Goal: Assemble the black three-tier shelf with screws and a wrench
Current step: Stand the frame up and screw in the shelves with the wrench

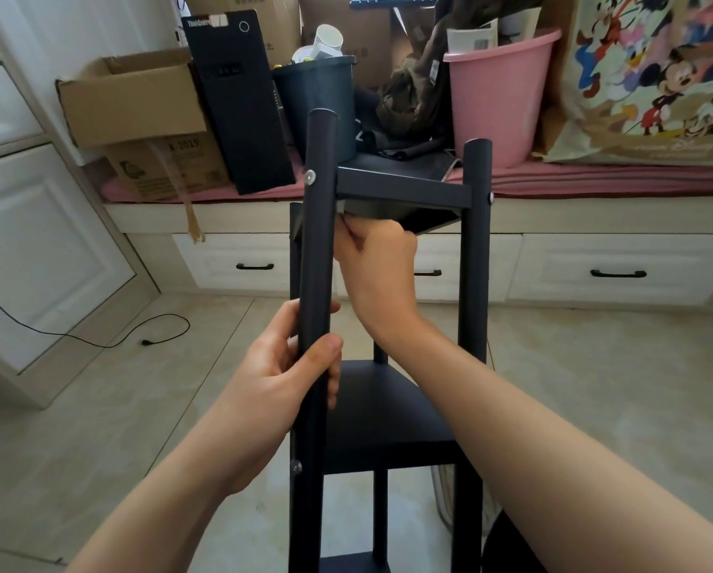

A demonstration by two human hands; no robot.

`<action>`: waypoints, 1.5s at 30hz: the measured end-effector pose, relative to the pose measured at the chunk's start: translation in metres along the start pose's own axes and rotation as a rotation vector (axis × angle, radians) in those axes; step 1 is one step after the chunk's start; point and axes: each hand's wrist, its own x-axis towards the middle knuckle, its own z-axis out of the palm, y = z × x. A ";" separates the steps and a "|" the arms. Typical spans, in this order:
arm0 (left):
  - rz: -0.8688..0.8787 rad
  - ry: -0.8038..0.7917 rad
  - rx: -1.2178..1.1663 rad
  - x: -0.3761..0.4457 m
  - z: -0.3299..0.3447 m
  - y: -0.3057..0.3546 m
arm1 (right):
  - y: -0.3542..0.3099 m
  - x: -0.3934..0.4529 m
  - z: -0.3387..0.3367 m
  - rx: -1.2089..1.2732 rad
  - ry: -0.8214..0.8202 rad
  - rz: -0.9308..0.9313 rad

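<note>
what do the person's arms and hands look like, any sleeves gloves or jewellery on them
Both forearms are bare as far as the picture shows, with no sleeve cuff in view. The left hand and the right hand wear no gloves. No watch, bracelet or ring shows on either wrist or on the visible fingers. The nails that show are short and unpainted. No markings or bandages are visible.

black three-tier shelf (387,411) stands upright on the floor, round posts, silver screw (310,177) at top tier

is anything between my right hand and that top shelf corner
Nothing visible does. The right hand is already up against the underside of the top shelf, beside the front-left pole that the left hand grips.
</note>
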 end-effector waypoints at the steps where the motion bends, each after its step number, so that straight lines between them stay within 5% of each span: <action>1: 0.001 -0.002 0.004 0.000 0.000 0.000 | 0.000 0.000 0.002 0.028 0.008 0.009; 21: -0.003 0.002 0.016 0.002 0.003 0.003 | 0.003 -0.014 -0.029 -0.148 -0.118 -0.006; 45: -0.001 -0.028 0.029 0.002 0.006 0.004 | 0.000 -0.006 -0.030 -0.198 -0.011 -0.149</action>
